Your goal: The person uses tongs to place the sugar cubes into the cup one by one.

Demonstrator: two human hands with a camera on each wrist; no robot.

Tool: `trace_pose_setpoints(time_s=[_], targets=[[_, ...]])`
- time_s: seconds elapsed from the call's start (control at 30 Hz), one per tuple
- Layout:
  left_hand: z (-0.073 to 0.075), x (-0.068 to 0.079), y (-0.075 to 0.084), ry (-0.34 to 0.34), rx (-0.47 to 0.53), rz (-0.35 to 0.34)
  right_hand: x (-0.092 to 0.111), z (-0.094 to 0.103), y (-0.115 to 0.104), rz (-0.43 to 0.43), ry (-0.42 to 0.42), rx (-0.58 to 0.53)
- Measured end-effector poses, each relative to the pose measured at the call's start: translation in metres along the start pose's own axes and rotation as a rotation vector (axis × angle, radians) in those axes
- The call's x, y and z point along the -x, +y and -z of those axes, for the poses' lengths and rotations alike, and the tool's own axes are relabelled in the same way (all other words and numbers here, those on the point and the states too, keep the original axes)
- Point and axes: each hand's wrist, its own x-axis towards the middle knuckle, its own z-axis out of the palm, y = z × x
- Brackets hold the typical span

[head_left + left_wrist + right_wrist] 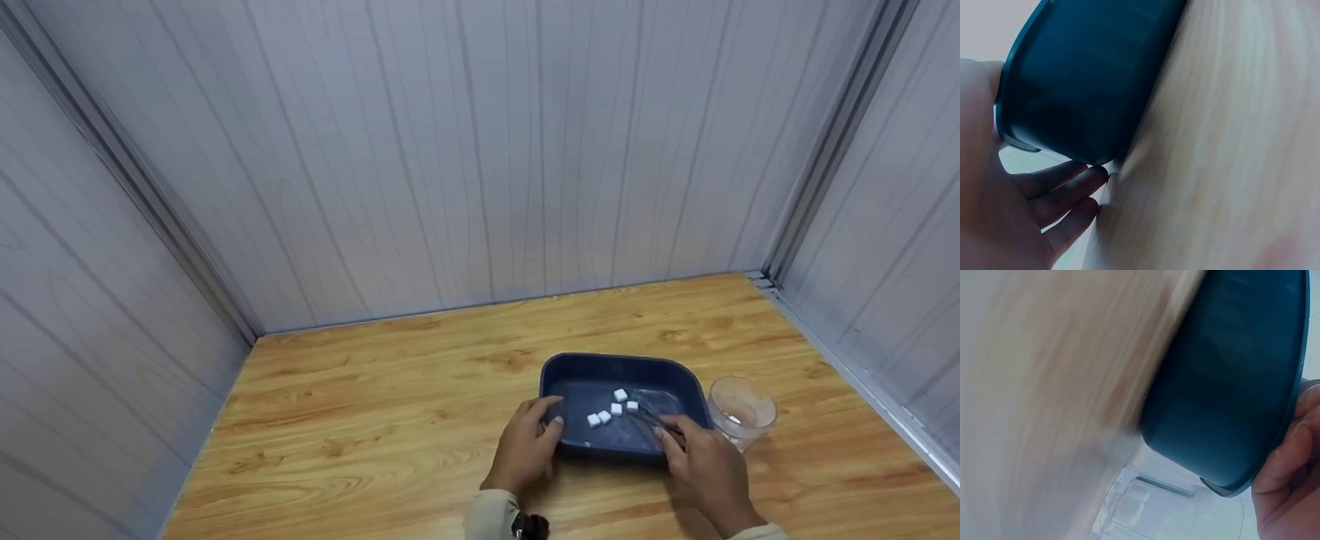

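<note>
A dark blue rectangular tray (622,452) rests on the wooden table, with several small white cubes (604,418) on its floor. At its left end, my left hand (523,446) grips the rim, thumb and index finger at the edge; the left wrist view shows other fingers (1069,197) along the outside wall. My right hand (709,469) reaches over the near right rim and pinches dark tweezers (651,417). Their tips are at the rightmost cube (632,406); whether they clasp it is too small to tell. In the right wrist view the tweezers are hidden behind the tray wall.
Just right of the tray stands a clear glass (742,409), close to my right hand; its contents are unclear. Pale panel walls (465,165) enclose the table (360,420) at the back and both sides.
</note>
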Motion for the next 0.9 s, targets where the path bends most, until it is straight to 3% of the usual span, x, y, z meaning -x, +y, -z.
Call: trace_pose_setpoints(time_s=[0.9], targets=[[-0.0001,0.0004,0.001,-0.009,0.015,-0.013,0.0034,-0.0014,0.0039,0.022,0.073,-0.04]])
